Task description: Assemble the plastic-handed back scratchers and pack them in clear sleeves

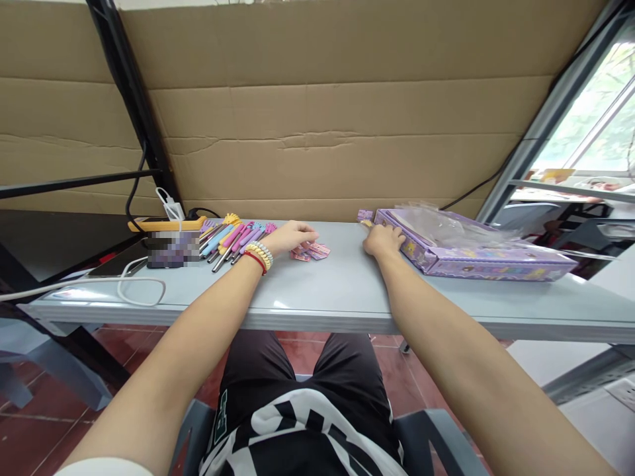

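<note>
My left hand, with beaded bracelets and a red string at the wrist, is over the far part of the grey table. Its fingers reach out to the right, apart from one another. Just below them lies a small pile of pink printed slips. My right hand is at the left end of a purple printed box, its fingers bent. A small yellowish piece shows at its fingertips, beside a small purple piece; what it grips is mostly hidden. Clear plastic film lies on the box.
Several colourful pens with shaped toppers lie left of my left hand. Further left are a phone-like dark object, a white cable and a yellow item. A cardboard wall stands behind the table.
</note>
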Tool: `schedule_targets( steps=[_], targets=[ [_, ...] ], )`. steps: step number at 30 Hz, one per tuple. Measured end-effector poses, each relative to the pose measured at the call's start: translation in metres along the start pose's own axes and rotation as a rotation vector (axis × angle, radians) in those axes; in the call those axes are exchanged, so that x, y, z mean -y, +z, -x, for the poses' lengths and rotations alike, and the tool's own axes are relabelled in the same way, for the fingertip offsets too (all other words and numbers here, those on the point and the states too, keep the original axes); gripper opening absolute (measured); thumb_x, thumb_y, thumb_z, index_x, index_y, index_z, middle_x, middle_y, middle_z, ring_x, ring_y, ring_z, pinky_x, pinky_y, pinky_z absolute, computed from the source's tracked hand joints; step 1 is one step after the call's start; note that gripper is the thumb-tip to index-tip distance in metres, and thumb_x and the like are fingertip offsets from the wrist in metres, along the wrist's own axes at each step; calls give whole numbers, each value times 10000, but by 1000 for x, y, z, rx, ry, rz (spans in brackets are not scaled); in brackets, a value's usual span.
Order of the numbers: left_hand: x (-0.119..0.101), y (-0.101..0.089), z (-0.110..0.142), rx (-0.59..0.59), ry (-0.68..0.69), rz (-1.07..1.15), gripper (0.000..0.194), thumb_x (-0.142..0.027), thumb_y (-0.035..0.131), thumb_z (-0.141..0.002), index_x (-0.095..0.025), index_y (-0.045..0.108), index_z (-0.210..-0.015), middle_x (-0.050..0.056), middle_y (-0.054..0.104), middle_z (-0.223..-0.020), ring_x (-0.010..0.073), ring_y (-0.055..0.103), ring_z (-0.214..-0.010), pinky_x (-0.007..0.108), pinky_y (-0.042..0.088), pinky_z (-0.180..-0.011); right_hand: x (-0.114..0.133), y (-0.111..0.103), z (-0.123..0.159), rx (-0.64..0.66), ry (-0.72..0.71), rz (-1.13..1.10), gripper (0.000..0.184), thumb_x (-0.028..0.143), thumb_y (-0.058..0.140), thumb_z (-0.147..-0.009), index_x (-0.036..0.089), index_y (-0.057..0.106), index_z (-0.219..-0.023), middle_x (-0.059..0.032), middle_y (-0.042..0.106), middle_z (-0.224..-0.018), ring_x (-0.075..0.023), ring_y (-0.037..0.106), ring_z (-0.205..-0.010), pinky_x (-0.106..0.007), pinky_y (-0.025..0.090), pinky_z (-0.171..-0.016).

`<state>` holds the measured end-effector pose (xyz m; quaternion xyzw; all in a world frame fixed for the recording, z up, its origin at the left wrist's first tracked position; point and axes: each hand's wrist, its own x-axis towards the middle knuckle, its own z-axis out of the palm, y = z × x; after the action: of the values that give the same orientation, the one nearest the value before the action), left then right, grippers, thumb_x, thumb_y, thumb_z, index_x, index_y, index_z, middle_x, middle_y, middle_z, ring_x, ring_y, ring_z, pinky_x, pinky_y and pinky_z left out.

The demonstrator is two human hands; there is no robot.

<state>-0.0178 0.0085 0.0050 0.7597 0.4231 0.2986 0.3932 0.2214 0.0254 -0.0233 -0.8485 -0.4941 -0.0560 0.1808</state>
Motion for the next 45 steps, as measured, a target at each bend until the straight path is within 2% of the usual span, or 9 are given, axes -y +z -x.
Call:
schedule_targets(
  steps=[8,16,19,22,29,34,37,40,45],
  targets=[
    [0,1,1,65,2,8,254,-364,645,-801,-125,652,-888,61,651,-783,132,612,-633,246,444,-530,-5,3,-7,58,-1,-54,405,152,522,-832,86,607,-1223,-224,581,-1244,-305,445,-1259,-417,381,-994],
    [1,-2,0,20,31,-24,241,-348,601,-817,-133,658,-910,76,679,-842,141,627,-692,255,480,-593,-5,-2,-10,17,-12,-125,386,170,559,-783,72,657,-1144,-234,625,-1160,-327,499,-1222,-424,405,-975],
    [8,-7,-6,-154,70,-260,206,-248,572,-798,-144,677,-941,88,704,-898,179,648,-807,291,510,-735,-3,-4,-11,-23,-101,-232,326,176,558,-763,140,710,-1049,-169,675,-1090,-315,550,-1159,-419,411,-972],
    [17,-12,-11,-279,87,-588,298,-134,534,-746,-145,700,-993,113,717,-1001,238,641,-979,328,480,-891,0,-4,-12,10,-187,-331,266,170,565,-742,163,736,-946,-128,704,-1006,-264,613,-1046,-354,440,-927],
    [25,-14,-15,-193,46,-729,348,-164,488,-764,-140,715,-1027,128,710,-1087,253,634,-1036,305,468,-899,23,-6,9,132,-480,-395,206,254,572,-771,159,734,-856,-72,726,-890,-162,637,-826,-227,445,-722],
    [21,-9,-11,-93,69,-746,388,-373,492,-838,-158,697,-1088,125,683,-1174,257,609,-1099,293,437,-950,36,-8,24,225,-655,-375,235,347,576,-796,155,712,-800,-50,719,-816,-143,610,-727,-221,392,-615],
    [20,0,-9,-30,190,-744,495,-441,450,-875,-143,635,-1223,129,610,-1303,251,546,-1205,296,380,-1025,39,-16,31,142,-672,-425,200,295,571,-788,152,710,-792,-48,719,-808,-139,605,-728,-220,398,-636],
    [19,10,-8,24,329,-742,454,-403,386,-916,-179,647,-1212,93,602,-1306,212,530,-1218,261,350,-1041,44,-28,41,-5,-675,-510,175,245,560,-776,154,709,-786,-48,720,-814,-143,610,-739,-225,419,-671],
    [21,18,-12,95,333,-779,412,-385,370,-927,-217,699,-1109,73,649,-1228,201,575,-1149,257,374,-1010,43,-60,50,-249,-590,-632,186,226,526,-786,146,689,-747,-52,699,-774,-149,614,-723,-237,437,-696]
  ],
)
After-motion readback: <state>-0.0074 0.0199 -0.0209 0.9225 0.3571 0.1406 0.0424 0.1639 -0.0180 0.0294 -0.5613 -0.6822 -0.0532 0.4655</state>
